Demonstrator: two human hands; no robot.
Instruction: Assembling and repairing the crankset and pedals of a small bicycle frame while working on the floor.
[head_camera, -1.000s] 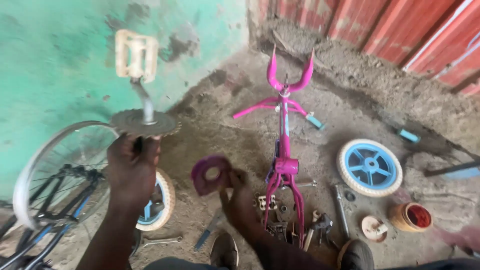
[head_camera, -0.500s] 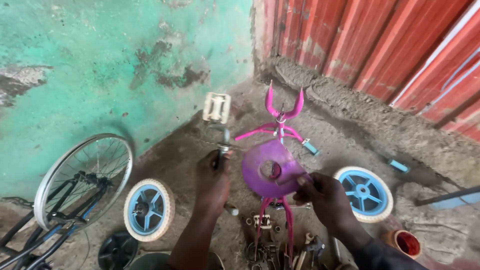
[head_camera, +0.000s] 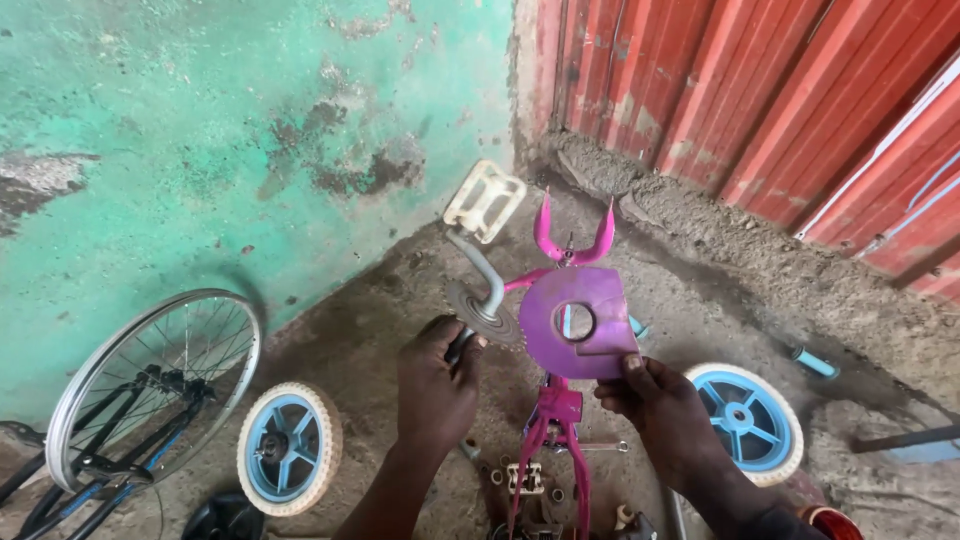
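Observation:
My left hand (head_camera: 436, 385) grips the lower end of a grey bicycle crank arm (head_camera: 480, 275) that carries a toothed chainring (head_camera: 482, 318) and a cream pedal (head_camera: 485, 200) at its top. My right hand (head_camera: 665, 405) holds a purple round chain guard (head_camera: 578, 322) by its lower edge, raised right beside the chainring. Below both hands a small pink bicycle frame (head_camera: 552, 440) lies on the ground, its fork prongs (head_camera: 572, 235) pointing toward the far wall.
Two small blue-hubbed cream-tyred wheels (head_camera: 290, 448) (head_camera: 745, 420) lie left and right of the frame. A large spoked wheel (head_camera: 150, 390) leans at the green wall. Red corrugated sheeting (head_camera: 780, 100) stands behind. A blue handlebar grip (head_camera: 815, 362) and small parts lie on the dirt.
Both hands have come up and forward. The purple guard was lifted from near the ground to beside the chainring, and my view tilted up toward the wall.

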